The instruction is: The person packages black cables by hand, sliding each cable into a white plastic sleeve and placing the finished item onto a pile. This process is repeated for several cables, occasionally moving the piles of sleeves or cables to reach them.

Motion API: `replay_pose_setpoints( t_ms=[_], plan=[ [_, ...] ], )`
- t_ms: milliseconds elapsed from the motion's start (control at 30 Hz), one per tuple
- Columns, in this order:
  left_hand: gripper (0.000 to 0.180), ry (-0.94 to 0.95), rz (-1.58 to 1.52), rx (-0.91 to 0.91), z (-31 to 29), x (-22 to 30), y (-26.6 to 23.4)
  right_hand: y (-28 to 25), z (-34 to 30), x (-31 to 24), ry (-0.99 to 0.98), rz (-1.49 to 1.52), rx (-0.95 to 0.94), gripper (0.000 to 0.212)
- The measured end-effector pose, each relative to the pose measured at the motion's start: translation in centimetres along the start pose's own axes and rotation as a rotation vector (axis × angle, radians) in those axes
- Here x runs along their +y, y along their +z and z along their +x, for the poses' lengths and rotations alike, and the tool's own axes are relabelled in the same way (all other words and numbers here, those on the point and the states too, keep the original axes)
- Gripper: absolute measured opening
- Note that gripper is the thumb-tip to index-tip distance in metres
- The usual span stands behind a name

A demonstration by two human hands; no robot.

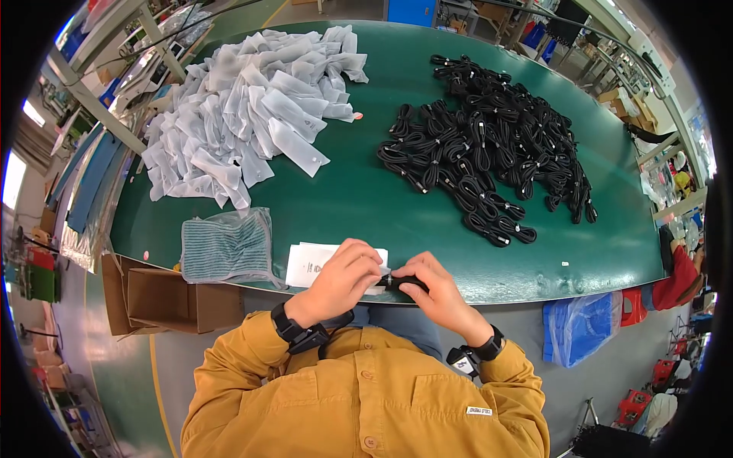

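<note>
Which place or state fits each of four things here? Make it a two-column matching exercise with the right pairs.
1. white papers
2. heap of pale sleeves
3. right hand
4. heap of coiled black cables

A. on the right half of the green table
B. partly covered by the left hand
C. on the table's left half, toward the far side
D. closed on a black cable

Pairs: 1-B, 2-C, 3-D, 4-A
</note>
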State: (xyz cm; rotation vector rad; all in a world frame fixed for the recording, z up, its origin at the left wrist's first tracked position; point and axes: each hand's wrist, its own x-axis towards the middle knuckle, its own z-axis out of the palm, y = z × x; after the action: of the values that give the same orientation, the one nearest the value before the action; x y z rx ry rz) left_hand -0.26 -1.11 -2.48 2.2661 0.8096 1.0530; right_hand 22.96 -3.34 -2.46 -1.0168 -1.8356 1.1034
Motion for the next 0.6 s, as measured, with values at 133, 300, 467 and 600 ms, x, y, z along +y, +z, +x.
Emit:
replay_pose_setpoints(
  t_ms=[133, 300, 467, 600],
  plan=[
    [0.015, -0.172, -0.115, 0.035, 0.9, 0.4, -0.9, -0.8, 1.0, -1.5, -0.215, -0.318, -0.043, 0.016],
    [0.016, -0.047, -0.002, 0.089, 1.3, 0.1, -1.8, -0.6, 1.9, -0.2, 0.055, 0.146, 0.341, 0.015],
    [0.017, 0.026, 0.031, 0.052, 0.7, 0.0, -1.4, -0.2, 1.6, 0.4, 0.612, 0.891, 0.263, 0.021],
    [0.017, 0.050, 0.058, 0.031, 0.8, 0.2, -1.0, 0.7, 1.5, 0.6, 0.663, 0.992, 0.250, 0.020]
  ],
)
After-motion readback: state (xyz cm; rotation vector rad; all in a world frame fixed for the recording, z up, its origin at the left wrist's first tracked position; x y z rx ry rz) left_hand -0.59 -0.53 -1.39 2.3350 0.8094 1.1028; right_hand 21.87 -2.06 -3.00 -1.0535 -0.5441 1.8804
